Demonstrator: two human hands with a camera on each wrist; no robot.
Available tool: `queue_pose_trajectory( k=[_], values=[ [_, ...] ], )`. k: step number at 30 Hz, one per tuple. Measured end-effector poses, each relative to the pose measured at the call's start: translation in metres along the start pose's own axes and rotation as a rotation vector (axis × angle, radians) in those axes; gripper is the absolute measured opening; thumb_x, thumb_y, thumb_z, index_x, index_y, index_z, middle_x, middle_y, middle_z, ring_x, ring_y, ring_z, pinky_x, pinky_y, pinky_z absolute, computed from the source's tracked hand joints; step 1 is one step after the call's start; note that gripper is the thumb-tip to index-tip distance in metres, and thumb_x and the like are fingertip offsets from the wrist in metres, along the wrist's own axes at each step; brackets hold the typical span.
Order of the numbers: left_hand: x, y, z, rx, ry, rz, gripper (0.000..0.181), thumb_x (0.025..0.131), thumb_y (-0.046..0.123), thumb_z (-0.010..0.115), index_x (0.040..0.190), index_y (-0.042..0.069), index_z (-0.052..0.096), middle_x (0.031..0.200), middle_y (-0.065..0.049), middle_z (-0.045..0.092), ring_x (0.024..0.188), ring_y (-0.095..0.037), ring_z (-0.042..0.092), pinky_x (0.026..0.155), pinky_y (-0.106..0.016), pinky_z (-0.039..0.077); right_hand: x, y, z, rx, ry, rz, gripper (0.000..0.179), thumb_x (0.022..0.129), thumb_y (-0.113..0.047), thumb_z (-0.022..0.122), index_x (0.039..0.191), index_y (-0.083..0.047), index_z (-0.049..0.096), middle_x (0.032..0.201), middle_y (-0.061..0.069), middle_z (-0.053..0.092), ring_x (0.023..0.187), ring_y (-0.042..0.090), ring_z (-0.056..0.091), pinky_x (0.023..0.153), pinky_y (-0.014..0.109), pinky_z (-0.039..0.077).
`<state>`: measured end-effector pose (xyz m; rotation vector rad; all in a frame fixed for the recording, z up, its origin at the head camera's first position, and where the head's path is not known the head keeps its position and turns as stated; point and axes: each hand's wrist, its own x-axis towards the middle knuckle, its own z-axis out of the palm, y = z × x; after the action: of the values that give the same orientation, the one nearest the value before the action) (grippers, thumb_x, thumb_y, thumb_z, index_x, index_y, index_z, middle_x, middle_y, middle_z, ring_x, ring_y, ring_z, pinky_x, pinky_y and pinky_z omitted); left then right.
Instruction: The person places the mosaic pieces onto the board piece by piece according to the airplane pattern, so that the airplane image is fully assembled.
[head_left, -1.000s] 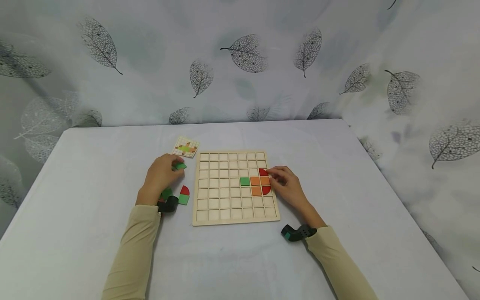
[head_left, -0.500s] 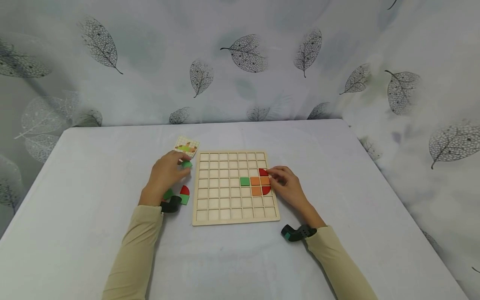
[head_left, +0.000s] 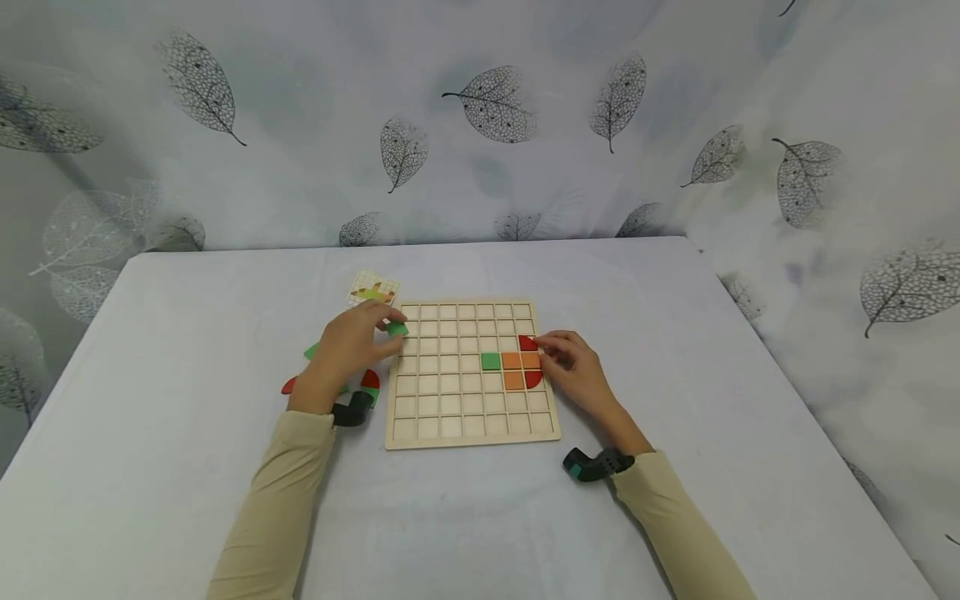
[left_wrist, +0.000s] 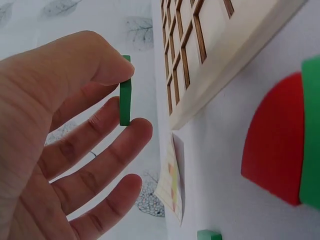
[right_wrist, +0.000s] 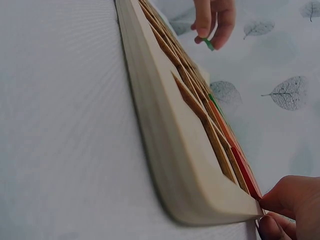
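Observation:
My left hand [head_left: 347, 350] pinches a small green tile [left_wrist: 125, 102] between thumb and fingers, over the left edge of the wooden grid board [head_left: 472, 443]. The wrist view shows this tile edge-on, its other fingers spread loosely. At the board's right edge, my right hand [head_left: 576, 377] grips the rim with thumb and fingertip, close beside the red quarter-round pieces [head_left: 532, 380]. In the board's cells lie a green square [head_left: 491, 362] and several orange squares [head_left: 512, 361], with red pieces above and below on the right.
Behind the left hand, a pattern card [head_left: 375, 287] lies near the board's top left corner. Loose pieces surround the left wrist: a red piece [head_left: 371, 379] against a green one, a green piece [head_left: 311, 351] and another red piece [head_left: 288, 386]. White cloth [head_left: 465, 517] covers the table.
Carrying the green tile, my left hand has moved right from beside the card to over the board's left edge, uncovering loose pieces behind it. My right hand stays at the board's edge.

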<state>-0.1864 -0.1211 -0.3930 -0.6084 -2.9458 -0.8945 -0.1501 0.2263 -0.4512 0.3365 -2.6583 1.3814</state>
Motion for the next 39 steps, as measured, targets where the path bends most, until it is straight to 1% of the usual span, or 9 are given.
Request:
queue_pose_trajectory(
  k=[6,12,14,21,27,35,39],
  values=[
    [0.001,0.008,0.004,0.001,-0.006,0.033,0.024,0.087,0.016,0.067,0.110,0.010,0.069,0.118,-0.011,0.063,0.095,-0.024,0.062,0.074,-0.041,0.050,0.000,0.003,-0.001,0.006,0.004,-0.011,0.028,0.092,-0.001,0.062,0.120,0.002,0.066,0.121,0.016,0.057,0.098,0.026,0.056,0.081,0.019,0.046],
    [0.000,0.015,0.013,0.005,-0.001,0.110,0.022,0.088,0.015,0.066,0.108,0.009,0.069,0.113,-0.007,0.065,0.094,-0.024,0.063,0.073,-0.039,0.051,-0.001,0.001,-0.001,0.011,0.003,-0.009,0.028,0.092,-0.002,0.063,0.119,0.002,0.067,0.121,0.017,0.057,0.098,0.026,0.056,0.081,0.020,0.047],
    [0.001,0.017,0.016,0.001,-0.003,0.121,0.022,0.088,0.015,0.067,0.108,0.009,0.070,0.111,-0.006,0.066,0.094,-0.025,0.063,0.072,-0.039,0.051,-0.001,0.001,-0.001,0.010,0.002,-0.007,0.028,0.092,-0.002,0.063,0.119,0.003,0.067,0.121,0.017,0.057,0.098,0.026,0.056,0.080,0.020,0.047],
    [0.004,0.025,0.025,0.009,-0.002,0.181,0.020,0.086,0.012,0.066,0.106,0.008,0.070,0.111,-0.007,0.066,0.093,-0.023,0.064,0.076,-0.039,0.051,0.000,-0.001,-0.001,0.018,0.003,-0.018,0.026,0.091,-0.001,0.063,0.117,0.003,0.067,0.118,0.017,0.058,0.095,0.024,0.056,0.078,0.019,0.046],
    [0.008,0.034,0.028,0.029,-0.034,0.215,0.020,0.087,0.013,0.068,0.107,0.008,0.070,0.112,-0.006,0.066,0.092,-0.022,0.065,0.079,-0.039,0.052,0.000,-0.001,-0.001,0.016,0.002,-0.013,0.026,0.092,-0.002,0.063,0.118,0.003,0.067,0.119,0.016,0.058,0.094,0.024,0.056,0.078,0.019,0.046],
    [0.014,0.045,0.033,0.032,-0.095,0.235,0.023,0.088,0.014,0.068,0.110,0.009,0.070,0.115,-0.005,0.066,0.094,-0.021,0.065,0.082,-0.039,0.051,0.001,0.000,-0.001,0.012,0.006,-0.002,0.027,0.092,-0.002,0.063,0.118,0.002,0.067,0.119,0.016,0.058,0.095,0.023,0.056,0.078,0.019,0.046],
    [0.015,0.051,0.038,0.024,-0.108,0.270,0.023,0.088,0.014,0.069,0.110,0.009,0.070,0.114,-0.005,0.066,0.093,-0.021,0.066,0.082,-0.039,0.052,0.001,0.000,-0.002,0.010,0.005,0.010,0.026,0.092,-0.001,0.063,0.118,0.002,0.067,0.119,0.016,0.058,0.095,0.023,0.056,0.078,0.018,0.045]
  ],
)
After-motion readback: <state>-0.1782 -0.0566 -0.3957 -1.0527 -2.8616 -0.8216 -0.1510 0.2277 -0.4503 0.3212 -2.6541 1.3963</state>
